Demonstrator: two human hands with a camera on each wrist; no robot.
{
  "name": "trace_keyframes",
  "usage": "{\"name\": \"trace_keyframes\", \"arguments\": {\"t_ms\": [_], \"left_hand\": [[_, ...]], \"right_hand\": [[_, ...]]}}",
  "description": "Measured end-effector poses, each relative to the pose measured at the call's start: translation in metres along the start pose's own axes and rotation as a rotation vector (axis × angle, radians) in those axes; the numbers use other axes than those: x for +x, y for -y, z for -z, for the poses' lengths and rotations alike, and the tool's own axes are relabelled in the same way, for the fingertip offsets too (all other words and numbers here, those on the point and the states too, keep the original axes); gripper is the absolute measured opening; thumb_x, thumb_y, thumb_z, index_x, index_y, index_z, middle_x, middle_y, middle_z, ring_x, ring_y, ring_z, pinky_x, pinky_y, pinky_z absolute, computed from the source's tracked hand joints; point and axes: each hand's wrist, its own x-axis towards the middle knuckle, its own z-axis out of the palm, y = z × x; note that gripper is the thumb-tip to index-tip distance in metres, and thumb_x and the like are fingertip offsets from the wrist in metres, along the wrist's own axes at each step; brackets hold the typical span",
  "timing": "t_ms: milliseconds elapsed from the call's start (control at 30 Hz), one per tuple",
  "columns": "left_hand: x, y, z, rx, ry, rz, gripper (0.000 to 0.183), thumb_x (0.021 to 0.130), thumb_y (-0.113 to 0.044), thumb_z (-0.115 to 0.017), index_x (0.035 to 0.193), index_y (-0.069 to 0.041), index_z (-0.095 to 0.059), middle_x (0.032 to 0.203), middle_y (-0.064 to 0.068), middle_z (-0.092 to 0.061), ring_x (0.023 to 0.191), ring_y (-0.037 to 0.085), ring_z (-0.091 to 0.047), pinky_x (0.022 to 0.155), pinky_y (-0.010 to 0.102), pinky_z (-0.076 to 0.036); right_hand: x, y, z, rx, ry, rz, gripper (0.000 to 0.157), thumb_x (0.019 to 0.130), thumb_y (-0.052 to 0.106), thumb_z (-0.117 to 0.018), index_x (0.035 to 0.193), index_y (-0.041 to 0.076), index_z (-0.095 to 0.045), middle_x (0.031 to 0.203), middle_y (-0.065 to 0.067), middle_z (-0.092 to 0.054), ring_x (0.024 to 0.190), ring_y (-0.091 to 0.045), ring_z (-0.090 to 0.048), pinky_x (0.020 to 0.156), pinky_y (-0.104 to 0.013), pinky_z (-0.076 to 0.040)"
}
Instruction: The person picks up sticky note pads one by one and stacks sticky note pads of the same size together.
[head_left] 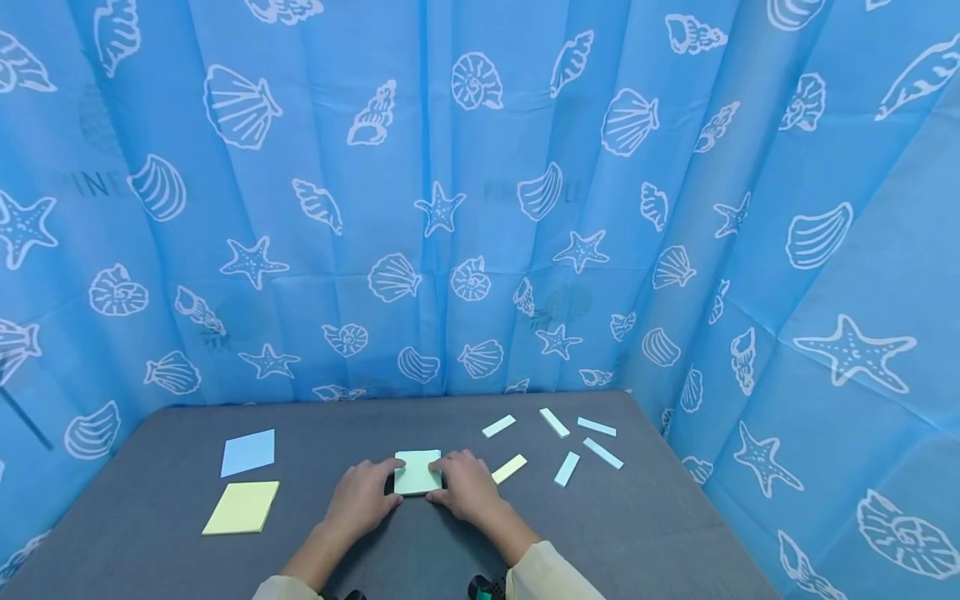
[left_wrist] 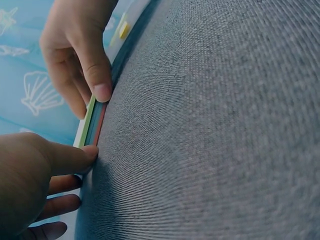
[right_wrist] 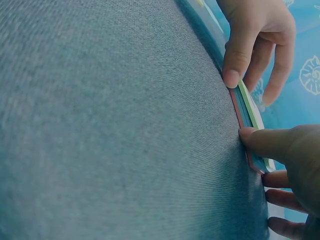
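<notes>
Blue curtains [head_left: 480, 233] printed with white shells and starfish hang behind the grey worktop [head_left: 637, 542] and along its right side. Midway between the worktop's left and right edges lies a small square stack of notes [head_left: 417, 473], pale green on top; the wrist views show bluish layers and a reddish one at the bottom. Left hand [head_left: 363, 496] and right hand [head_left: 467, 486] flank it, each grip clamped on its own side of the stack, thumb at the near corner, and they cover parts of those sides. Toward the worktop's left edge lie a blue square pad [head_left: 248, 452] and, nearer the front, a yellow square pad [head_left: 241, 508]. Toward the far right corner five green and blue strips [head_left: 603, 453] are scattered, well apart from the stack, with a yellow strip [head_left: 510, 468] just beside the right hand. Faint letters on the curtains read "PINE" at left; a second word, farther right, is only partly legible
</notes>
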Motion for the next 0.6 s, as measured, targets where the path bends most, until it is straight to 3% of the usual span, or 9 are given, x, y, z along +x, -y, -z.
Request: {"name": "trace_keyframes", "arguments": {"t_ms": [600], "left_hand": [[0.0009, -0.0033, -0.0021, 0.052, -0.035, -0.042, 0.038, 0.077, -0.027, -0.083, 0.112, -0.019, -0.072, 0.091, -0.001, -0.067, 0.074, 0.017, -0.055, 0.069, 0.041, -0.047]], "right_hand": [[-0.0009, 0.0019, 0.0023, 0.040, -0.023, -0.002, 0.035, 0.080, 0.033, -0.081, 0.110, 0.017, -0.074, 0.100, 0.002, -0.069, 0.089, -0.016, -0.057, 0.076, -0.036, -0.050]]}}
